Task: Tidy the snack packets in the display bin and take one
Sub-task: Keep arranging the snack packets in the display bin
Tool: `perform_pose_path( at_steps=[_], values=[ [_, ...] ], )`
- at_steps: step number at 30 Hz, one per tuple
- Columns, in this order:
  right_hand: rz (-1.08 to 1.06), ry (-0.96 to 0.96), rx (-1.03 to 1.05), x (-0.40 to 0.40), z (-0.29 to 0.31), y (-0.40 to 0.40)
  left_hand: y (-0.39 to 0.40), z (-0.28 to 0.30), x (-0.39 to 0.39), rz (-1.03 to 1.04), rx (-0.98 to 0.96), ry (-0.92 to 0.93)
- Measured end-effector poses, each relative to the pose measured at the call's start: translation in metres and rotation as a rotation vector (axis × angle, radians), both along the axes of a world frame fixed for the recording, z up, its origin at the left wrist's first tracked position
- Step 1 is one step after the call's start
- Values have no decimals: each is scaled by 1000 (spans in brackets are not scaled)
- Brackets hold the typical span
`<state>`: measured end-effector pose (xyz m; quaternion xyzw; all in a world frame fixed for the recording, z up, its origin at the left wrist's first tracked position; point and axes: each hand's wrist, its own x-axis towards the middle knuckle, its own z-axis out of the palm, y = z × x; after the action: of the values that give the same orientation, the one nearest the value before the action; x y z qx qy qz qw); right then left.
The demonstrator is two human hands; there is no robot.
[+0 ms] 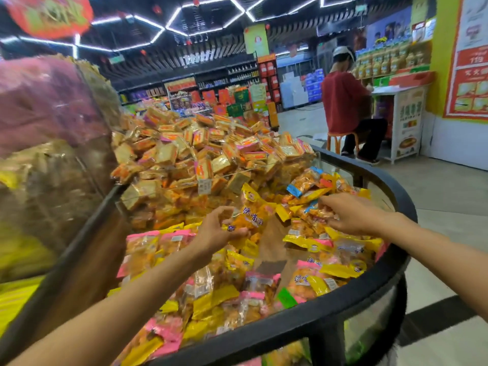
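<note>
- The left hand [216, 231] covers the lower end of the yellow packet [253, 212] it pinches.
- The right hand [351, 212] reaches into the snack packets [311, 215]; its fingertips are hidden among them, so its grip cannot be told.
- Both forearms run out of the picture's lower corners.
- The display bin [343, 305] is cut off at the bottom edge.
- The piled bags [52, 143] at left are a blur.
- The seated person [346, 101] faces away; the poster [467, 62] print is illegible.
</note>
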<state>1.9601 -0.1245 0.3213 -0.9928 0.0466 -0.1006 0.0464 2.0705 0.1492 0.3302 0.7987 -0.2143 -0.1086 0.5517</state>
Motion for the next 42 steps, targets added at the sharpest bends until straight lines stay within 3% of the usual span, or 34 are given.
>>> perform_pose_path(
  at_steps=[5,9,11,14,16,22,27,31,38,42],
  values=[
    [22,-40,63,19,14,48,57,4,-16,70,-118,62],
    [95,-121,303,60,20,122,78,-1,-6,185,-209,99],
    [87,-149,594,81,26,152,83,2,1,206,-250,96],
    [76,-117,1210,107,29,184,86,6,9,209,-272,108],
    [32,-144,1383,121,21,193,85,4,11,196,-245,129],
    [121,-242,1328,126,13,198,79,-1,15,99,-144,181],
    [136,-323,1242,123,16,200,82,5,21,129,9,54],
    [186,-275,1226,117,16,204,86,13,19,182,-154,30],
    [231,-253,1222,114,14,204,92,15,17,239,-257,-49],
    [292,-45,1328,111,18,206,95,16,19,332,-290,-90]
  ],
)
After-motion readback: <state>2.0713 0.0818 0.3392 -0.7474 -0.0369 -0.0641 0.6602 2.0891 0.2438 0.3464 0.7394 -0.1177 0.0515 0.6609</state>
